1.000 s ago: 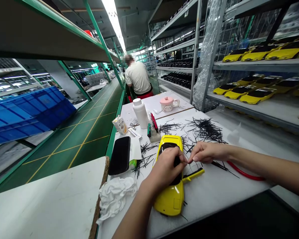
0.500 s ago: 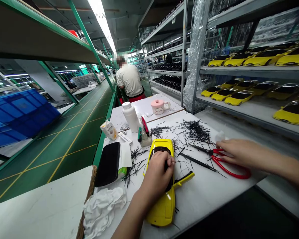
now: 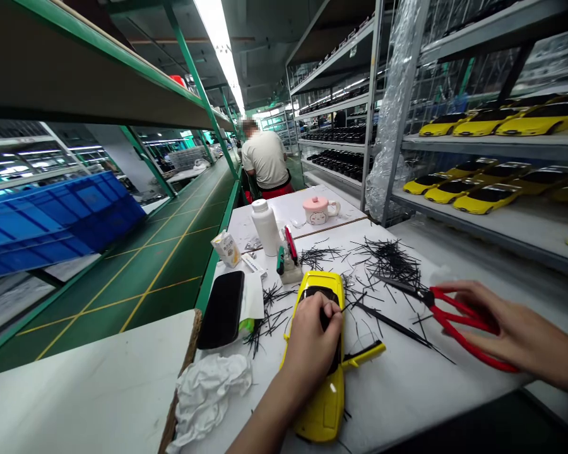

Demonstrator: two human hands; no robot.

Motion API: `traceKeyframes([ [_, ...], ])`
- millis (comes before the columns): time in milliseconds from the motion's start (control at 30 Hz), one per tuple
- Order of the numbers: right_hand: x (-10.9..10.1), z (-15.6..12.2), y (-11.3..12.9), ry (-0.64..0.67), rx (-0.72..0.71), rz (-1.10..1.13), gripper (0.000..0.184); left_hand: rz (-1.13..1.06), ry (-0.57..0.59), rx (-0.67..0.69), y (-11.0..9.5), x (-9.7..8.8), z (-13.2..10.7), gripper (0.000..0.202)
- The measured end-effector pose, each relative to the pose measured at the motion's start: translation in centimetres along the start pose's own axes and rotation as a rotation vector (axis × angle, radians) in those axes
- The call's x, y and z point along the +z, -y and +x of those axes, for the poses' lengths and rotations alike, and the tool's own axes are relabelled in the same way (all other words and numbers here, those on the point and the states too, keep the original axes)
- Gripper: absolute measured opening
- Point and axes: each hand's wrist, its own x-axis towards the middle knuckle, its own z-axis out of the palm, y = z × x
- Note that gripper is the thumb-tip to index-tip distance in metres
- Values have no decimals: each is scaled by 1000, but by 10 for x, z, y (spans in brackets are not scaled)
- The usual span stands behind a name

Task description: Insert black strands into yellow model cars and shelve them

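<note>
A yellow model car (image 3: 329, 403) lies lengthwise on the white worktable, one door (image 3: 366, 354) swung out on its right side. My left hand (image 3: 315, 325) rests over the car's roof and windows, its fingers pinched together. From the fingertips a thin black strip (image 3: 348, 307) sticks out to the right; its other end is hidden. At the right, my right hand (image 3: 506, 321) is closed round the red handles of a pair of scissors (image 3: 471, 328). Their dark blades point left toward the loose strips. Black tweezers (image 3: 395, 325) lie between the car and the scissors.
Loose black strips (image 3: 392, 261) are scattered behind and left of the car. A phone (image 3: 221, 309), crumpled tissue (image 3: 213, 394), white bottle (image 3: 266, 228) and pink-lidded mug (image 3: 317, 211) stand or lie around. Shelves of yellow cars (image 3: 485, 198) are at right; a person (image 3: 265, 157) sits ahead.
My right hand has gripped the scissors by their handles and drawn them a little to the right. A black strip now shows at my left fingertips. The whole view has shifted slightly.
</note>
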Motion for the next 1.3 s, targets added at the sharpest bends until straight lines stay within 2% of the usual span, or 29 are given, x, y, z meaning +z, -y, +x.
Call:
traceKeyframes([
  [100,10,-4,1,104,-180,46,43,-16,2,-26,-2,-1,-1,24],
  [267,21,-5,6,69,-360,-54,49,-25,7,-57,-5,-3,-2,25],
  [567,29,-1,10,76,-436,-77,50,-43,7,-70,-5,-3,-1,25],
  [933,27,0,12,58,-419,0,47,-91,15,-92,-3,-3,-1,27],
  [1200,26,1,13,-1,-528,-60,51,-129,12,-131,-2,-2,-2,27],
  [1300,26,0,15,-30,-522,-55,45,-131,6,-135,-3,-2,-3,27],
])
